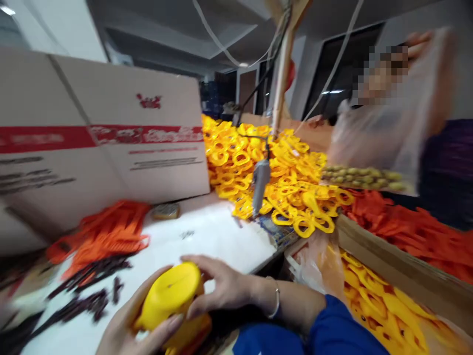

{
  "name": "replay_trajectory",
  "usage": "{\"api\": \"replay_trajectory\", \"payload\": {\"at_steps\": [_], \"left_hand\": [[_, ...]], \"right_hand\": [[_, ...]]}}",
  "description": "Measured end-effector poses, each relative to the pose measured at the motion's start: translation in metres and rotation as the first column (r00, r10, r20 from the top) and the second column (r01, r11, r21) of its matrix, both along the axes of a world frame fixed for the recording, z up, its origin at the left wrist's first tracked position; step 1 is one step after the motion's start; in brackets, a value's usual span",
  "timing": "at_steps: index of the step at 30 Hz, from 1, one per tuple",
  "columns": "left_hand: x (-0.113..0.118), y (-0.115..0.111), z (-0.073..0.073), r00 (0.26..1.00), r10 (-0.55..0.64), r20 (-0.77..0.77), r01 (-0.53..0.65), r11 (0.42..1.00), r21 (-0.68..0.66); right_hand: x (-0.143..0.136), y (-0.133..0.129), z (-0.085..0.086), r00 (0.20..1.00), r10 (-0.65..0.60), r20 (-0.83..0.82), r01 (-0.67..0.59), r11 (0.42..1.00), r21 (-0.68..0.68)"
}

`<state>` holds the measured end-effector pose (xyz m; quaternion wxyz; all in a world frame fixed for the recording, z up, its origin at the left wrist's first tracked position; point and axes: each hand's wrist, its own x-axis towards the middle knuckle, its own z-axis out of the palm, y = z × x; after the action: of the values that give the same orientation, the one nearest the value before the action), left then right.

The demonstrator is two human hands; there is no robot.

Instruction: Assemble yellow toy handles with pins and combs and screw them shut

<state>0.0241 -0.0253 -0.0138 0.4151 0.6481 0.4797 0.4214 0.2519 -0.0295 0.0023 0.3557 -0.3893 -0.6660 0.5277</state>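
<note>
A: Where is the yellow plastic piece (172, 288)?
B: Seven o'clock in the view, between both hands, rounded end up, a slit in its top.

A: Grip?
B: Both clamped on it. Left hand (127, 325) wraps the nine-o'clock side, thumb across the front. Right hand (221, 286) closes from three o'clock, fingers at the top, thumb on the near side; bracelet (276, 298) on that wrist.

A: On the white tabletop (218, 241)?
B: Dark strips (92, 301) at eight, orange straps (111, 227) just above them, a white box (162, 118) at nine.

A: Elsewhere?
B: Heap of yellow rings (295, 190) at mid-view, a grey tool (261, 185) hanging before it. At four, a carton (384, 251) beside more yellow pieces (384, 310). Between two and three, a see-through bag (384, 133), small round greenish things (362, 177) in its bottom.
</note>
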Motion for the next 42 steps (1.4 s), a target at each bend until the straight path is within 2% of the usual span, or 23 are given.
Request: {"api": "replay_trajectory", "payload": {"at_steps": [4, 6, 8, 14, 22, 25, 30, 36, 39, 40, 42], "left_hand": [[0.009, -0.02, 0.027, 0.987, -0.161, -0.001, 0.16, 0.98, 0.115], [0.012, -0.02, 0.031, 0.974, -0.219, 0.051, 0.205, 0.959, 0.198], [0.012, -0.02, 0.029, 0.956, -0.277, 0.096, 0.251, 0.943, 0.217], [0.013, -0.024, 0.02, 0.957, -0.265, 0.116, 0.241, 0.952, 0.188], [0.021, -0.017, 0.019, 0.956, -0.277, 0.1, 0.259, 0.953, 0.158], [0.021, -0.016, 0.018, 0.954, -0.269, 0.132, 0.254, 0.96, 0.12], [0.02, -0.015, 0.02, 0.95, -0.27, 0.155, 0.257, 0.961, 0.098], [0.021, -0.01, 0.023, 0.951, -0.303, 0.07, 0.284, 0.938, 0.199], [0.021, -0.006, 0.018, 0.974, -0.204, 0.096, 0.17, 0.944, 0.282], [0.02, -0.005, 0.016, 0.984, -0.162, 0.079, 0.125, 0.929, 0.348], [0.02, -0.002, 0.015, 0.995, -0.104, -0.01, 0.095, 0.862, 0.499]], "right_hand": [[0.008, -0.017, 0.002, 0.996, -0.001, -0.087, 0.005, 0.999, 0.05], [0.012, -0.019, -0.001, 0.996, -0.012, -0.087, 0.017, 0.998, 0.063], [0.014, -0.021, -0.004, 0.995, -0.042, -0.089, 0.05, 0.995, 0.087], [0.007, -0.032, -0.011, 0.986, -0.119, -0.115, 0.131, 0.986, 0.103], [0.02, -0.025, -0.026, 0.989, -0.1, -0.11, 0.111, 0.989, 0.094], [0.02, -0.023, -0.027, 0.994, -0.087, -0.069, 0.095, 0.988, 0.121], [0.012, -0.023, -0.025, 0.986, -0.137, -0.092, 0.15, 0.978, 0.145], [0.011, -0.017, -0.018, 0.971, -0.183, -0.153, 0.193, 0.98, 0.053], [0.018, -0.014, -0.015, 0.957, -0.229, -0.178, 0.235, 0.972, 0.017], [0.021, -0.014, -0.014, 0.954, -0.246, -0.173, 0.254, 0.967, 0.023], [0.026, -0.014, -0.014, 0.953, -0.268, -0.139, 0.278, 0.959, 0.053]]}}
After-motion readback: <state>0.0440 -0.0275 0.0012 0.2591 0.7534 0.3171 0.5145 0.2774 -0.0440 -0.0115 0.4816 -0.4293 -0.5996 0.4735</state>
